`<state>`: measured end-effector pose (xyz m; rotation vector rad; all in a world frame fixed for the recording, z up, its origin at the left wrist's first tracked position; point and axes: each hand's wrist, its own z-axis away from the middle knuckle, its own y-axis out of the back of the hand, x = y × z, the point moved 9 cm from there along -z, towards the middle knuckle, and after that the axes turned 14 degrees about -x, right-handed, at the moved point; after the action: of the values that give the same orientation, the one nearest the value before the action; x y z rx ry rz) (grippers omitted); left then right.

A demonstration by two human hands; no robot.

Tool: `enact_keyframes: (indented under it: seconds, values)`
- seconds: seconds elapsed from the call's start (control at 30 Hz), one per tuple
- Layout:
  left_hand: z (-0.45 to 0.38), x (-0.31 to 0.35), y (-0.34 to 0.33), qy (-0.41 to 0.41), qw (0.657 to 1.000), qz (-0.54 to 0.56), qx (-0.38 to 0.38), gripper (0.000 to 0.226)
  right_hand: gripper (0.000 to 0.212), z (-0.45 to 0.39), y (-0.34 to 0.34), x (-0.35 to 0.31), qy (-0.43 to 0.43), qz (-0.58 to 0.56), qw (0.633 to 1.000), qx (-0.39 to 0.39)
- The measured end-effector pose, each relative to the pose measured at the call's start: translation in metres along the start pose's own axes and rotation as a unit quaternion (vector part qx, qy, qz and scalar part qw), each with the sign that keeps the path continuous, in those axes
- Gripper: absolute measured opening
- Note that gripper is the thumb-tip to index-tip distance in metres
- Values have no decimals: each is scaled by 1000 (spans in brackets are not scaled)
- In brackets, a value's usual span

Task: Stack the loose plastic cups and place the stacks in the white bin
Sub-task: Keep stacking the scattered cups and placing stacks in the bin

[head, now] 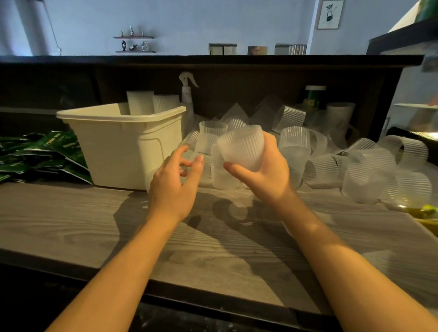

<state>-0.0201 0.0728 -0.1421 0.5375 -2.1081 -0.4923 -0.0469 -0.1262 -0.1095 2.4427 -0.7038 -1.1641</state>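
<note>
My right hand (260, 169) grips a frosted ribbed plastic cup (242, 150) above the grey bench (90, 220), its mouth tilted toward my left hand (174, 184), whose loosely spread fingers (199, 161) hold nothing (just beside it). The white plastic bin (123, 144) stands left.

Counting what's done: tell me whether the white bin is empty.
Not empty. Two stacks of ribbed cups stand inside the white bin, rising above its rim.

Frosted translucent ribbed plastic cups (369, 170); cream-white rectangular plastic bin (127, 144); grey wood-grain tabletop (90, 220); glossy dark green foil packets (39, 157).
</note>
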Motion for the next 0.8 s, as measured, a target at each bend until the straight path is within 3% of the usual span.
enact_keyframes:
  seconds: [0.1,0.2,0.33,0.47,0.53,0.67,0.8]
  values:
    - [0,-8,-4,38,998,-55,5,62,64,5,15,5,-4,-3,1000,11]
    - [5,7,-5,-6,994,-100,32,46,64,12,33,16,-27,-2,999,44]
    - [-1,7,-18,0,993,-119,-11,54,83,20,48,28,-62,60,995,38]
    - [-3,27,-2,-68,964,-246,73,50,89,33,62,39,-84,109,990,24]
    - [-4,23,9,-46,951,-287,102,53,88,39,64,45,-92,105,990,27]
    - [-10,-31,8,91,959,-269,-2,68,84,42,62,46,-90,85,992,31]
    - [-6,-45,-3,117,958,-251,-77,69,85,44,57,48,-95,90,991,16]
